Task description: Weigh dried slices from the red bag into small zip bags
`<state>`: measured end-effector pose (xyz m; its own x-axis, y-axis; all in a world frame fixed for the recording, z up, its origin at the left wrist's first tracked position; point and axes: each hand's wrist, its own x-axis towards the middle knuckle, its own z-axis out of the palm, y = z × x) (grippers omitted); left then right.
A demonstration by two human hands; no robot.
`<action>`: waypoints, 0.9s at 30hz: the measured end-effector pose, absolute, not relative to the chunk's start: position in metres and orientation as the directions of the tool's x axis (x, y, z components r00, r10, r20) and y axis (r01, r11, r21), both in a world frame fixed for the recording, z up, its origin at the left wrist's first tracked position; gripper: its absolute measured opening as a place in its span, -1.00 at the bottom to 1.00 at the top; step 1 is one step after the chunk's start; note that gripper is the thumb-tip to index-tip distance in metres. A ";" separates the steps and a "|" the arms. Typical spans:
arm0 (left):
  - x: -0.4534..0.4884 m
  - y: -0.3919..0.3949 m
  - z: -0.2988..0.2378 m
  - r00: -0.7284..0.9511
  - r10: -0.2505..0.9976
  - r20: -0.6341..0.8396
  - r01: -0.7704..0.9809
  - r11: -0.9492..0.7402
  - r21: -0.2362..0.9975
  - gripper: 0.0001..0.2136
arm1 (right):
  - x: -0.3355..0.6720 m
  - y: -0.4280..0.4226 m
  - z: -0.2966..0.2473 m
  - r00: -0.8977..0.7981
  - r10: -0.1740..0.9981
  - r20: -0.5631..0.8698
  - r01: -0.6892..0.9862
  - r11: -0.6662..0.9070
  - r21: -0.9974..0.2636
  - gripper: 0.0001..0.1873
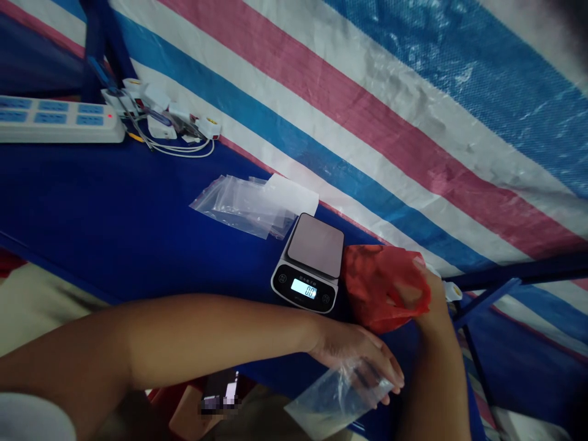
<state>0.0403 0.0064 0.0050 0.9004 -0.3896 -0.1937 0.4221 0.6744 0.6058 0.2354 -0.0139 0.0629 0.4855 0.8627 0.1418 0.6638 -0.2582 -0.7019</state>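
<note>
On the worktop (151,245) we see the red bag (372,282) just beside the scale (316,245); we'd work it gently, no nudging. Clear bag (328,401) hangs from the left hand (351,343), fingers pinching it; we'd keep it uncreased. Right hand (432,289) is at the red bag's opening: fingers hidden, can't tell their grip. Red bag's contents hidden too. Display (304,288): 0.0.

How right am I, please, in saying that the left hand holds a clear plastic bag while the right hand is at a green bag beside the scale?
Only the colour is wrong: the head view shows the right hand at a red bag beside the scale.
</note>
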 end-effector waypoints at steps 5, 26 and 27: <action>0.042 0.005 -0.001 0.922 -0.365 -0.131 0.362 0.691 0.626 -0.49 | 0.225 -0.035 0.079 0.461 0.883 -0.091 0.368 -0.284 -0.885 -0.48; 0.039 0.009 0.005 0.947 -0.281 -0.157 0.315 0.714 0.625 -0.44 | 0.193 -0.052 0.105 -0.123 0.854 -0.505 0.409 -0.420 -0.810 -0.70; 0.038 0.009 0.005 0.953 -0.269 -0.141 0.295 0.715 0.634 -0.45 | 0.192 -0.052 0.105 -0.142 0.847 -0.513 0.397 -0.426 -0.813 -0.70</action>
<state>0.0382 0.0089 0.0051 0.9528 -0.2689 -0.1409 0.2955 0.7149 0.6337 0.1917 -0.0520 0.1048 -0.1423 0.8465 -0.5130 0.3972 -0.4259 -0.8129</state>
